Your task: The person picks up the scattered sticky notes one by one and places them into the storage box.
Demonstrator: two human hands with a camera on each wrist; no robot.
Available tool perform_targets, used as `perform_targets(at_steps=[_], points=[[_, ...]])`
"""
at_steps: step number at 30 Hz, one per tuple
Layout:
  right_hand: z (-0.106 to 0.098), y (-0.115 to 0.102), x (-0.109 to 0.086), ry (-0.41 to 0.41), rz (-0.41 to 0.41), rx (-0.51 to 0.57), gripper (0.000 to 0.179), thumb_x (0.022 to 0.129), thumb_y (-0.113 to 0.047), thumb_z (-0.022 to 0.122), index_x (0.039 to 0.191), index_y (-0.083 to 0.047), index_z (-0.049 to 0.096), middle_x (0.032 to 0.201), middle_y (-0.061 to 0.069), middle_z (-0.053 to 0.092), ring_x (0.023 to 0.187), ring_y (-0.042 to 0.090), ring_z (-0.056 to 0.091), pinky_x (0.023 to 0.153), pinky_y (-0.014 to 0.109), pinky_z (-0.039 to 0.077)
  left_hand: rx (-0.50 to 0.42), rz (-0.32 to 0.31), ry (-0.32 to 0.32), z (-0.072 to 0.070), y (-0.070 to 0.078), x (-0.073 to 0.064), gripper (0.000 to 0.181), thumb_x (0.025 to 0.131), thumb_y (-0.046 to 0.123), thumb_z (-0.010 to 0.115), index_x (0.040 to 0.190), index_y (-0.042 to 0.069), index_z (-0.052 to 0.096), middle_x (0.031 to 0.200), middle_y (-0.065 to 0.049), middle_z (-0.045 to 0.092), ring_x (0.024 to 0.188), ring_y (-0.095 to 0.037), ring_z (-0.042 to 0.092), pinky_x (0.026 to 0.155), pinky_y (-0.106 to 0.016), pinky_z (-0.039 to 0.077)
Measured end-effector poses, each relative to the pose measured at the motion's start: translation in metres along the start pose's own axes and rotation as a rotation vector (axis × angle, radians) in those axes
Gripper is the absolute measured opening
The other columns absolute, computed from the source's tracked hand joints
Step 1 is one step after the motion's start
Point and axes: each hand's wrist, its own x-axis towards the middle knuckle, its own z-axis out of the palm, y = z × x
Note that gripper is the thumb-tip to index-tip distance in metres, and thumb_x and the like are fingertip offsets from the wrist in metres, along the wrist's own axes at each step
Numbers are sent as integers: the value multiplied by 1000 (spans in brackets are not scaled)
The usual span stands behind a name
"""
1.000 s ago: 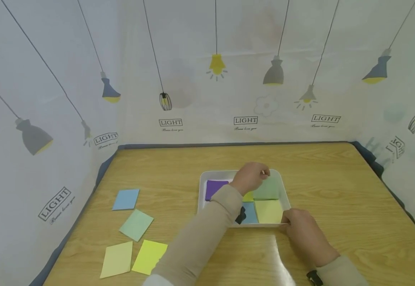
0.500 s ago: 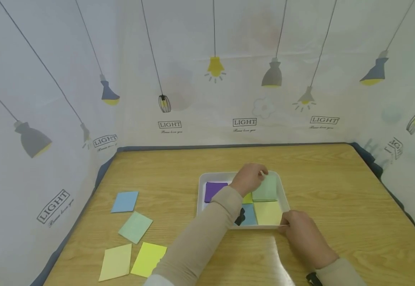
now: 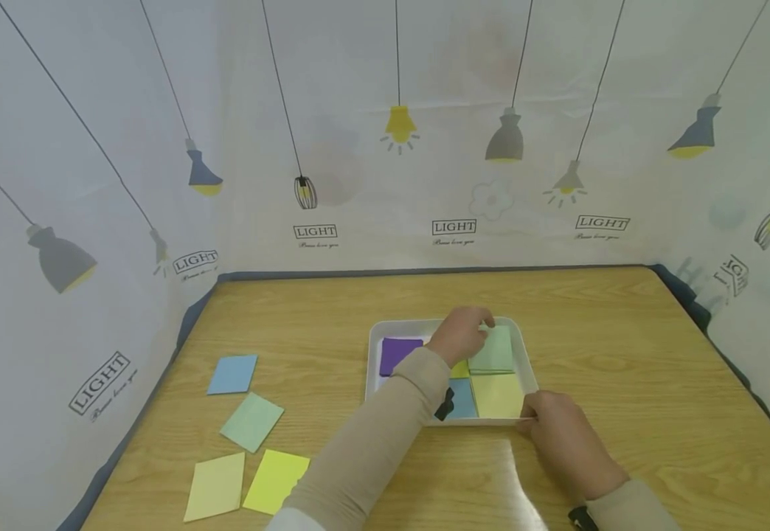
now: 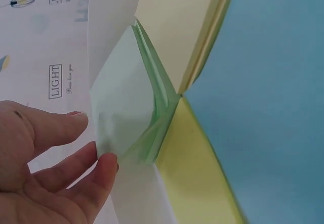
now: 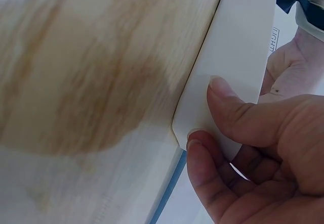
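Observation:
A white tray [image 3: 401, 327] holds pads of sticky notes: purple [image 3: 400, 355], bright yellow [image 3: 459, 367], blue [image 3: 463, 398], pale yellow [image 3: 498, 396] and light green [image 3: 493, 350]. My left hand [image 3: 459, 335] reaches over the tray to the green pad in its far right corner. In the left wrist view, fingertips [image 4: 106, 161] touch that pad's edge while the thumb stands apart, and the pad's sheets fan out along one side. At the near right corner, my right hand [image 3: 571, 442] pinches the tray wall [image 5: 233, 42] between thumb and fingers.
Left of the tray on the wooden table [image 3: 318, 310] lie a blue pad [image 3: 232, 375], a green pad [image 3: 252, 422], a pale yellow pad [image 3: 215, 487] and a bright yellow pad [image 3: 275, 481]. A lamp-printed white cloth [image 3: 372, 169] walls the back and sides.
My left fingers have loosened and drawn slightly back from the green pad, which now sits lower in its corner. The right hand keeps its hold on the tray.

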Motion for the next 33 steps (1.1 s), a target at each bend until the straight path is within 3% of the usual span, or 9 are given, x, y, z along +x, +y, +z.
perform_targets(at_steps=[23, 33], points=[[3, 1, 1, 3, -7, -10, 20, 82, -5, 77, 68, -11, 64, 70, -1, 60, 66, 14, 49, 59, 30, 44, 22, -41, -41, 2, -5, -2, 25, 103, 15, 57, 124, 19, 69, 139, 0, 63, 135, -20, 54, 112, -36, 46], [2, 2, 2, 8, -10, -20, 18, 82, -6, 78, 70, -10, 66, 71, 0, 63, 66, 14, 51, 59, 31, 46, 17, -23, -33, -9, -9, -8, 27, 102, 10, 55, 126, 17, 68, 138, -2, 64, 131, -21, 57, 108, -34, 49]])
